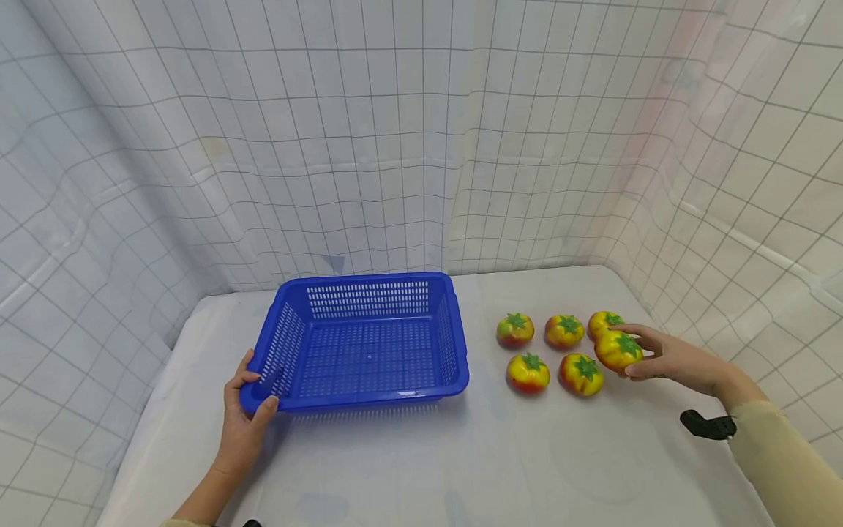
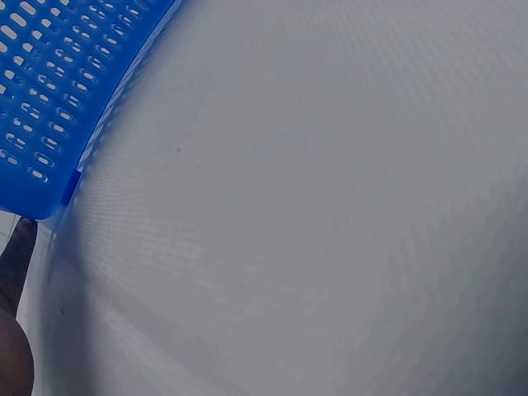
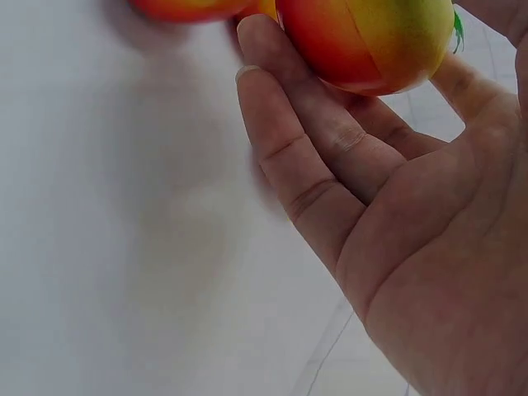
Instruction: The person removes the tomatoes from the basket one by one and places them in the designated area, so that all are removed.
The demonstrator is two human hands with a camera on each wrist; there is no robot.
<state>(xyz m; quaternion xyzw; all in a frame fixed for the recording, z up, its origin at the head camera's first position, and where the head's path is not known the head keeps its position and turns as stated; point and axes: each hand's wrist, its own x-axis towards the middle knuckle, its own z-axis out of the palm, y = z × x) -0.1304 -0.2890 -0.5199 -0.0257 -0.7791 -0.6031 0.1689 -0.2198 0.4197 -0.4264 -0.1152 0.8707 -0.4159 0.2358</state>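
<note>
My left hand [image 1: 245, 413] grips the near left corner of a blue plastic basket [image 1: 358, 401], thumb by the front rim and fingers along the left side. Slotted walls of the basket [image 2: 70, 91] fill the upper left of the left wrist view. Over at the right, my right hand [image 1: 678, 360] holds a yellow-red tomato [image 1: 617, 353] with a green leafy top between thumb and fingers. The right wrist view shows fingers [image 3: 289, 157] beneath this tomato [image 3: 375, 41]. Behind it, another tomato [image 1: 602, 323] is partly hidden.
Several similar tomatoes sit between basket and right hand: a greenish one [image 1: 515, 331], one beside it [image 1: 564, 331], and two nearer ones, a left tomato [image 1: 527, 375] and a right tomato [image 1: 581, 376]. A white cloth [image 1: 408, 468] covers the table; gridded curtains [image 1: 369, 146] surround it.
</note>
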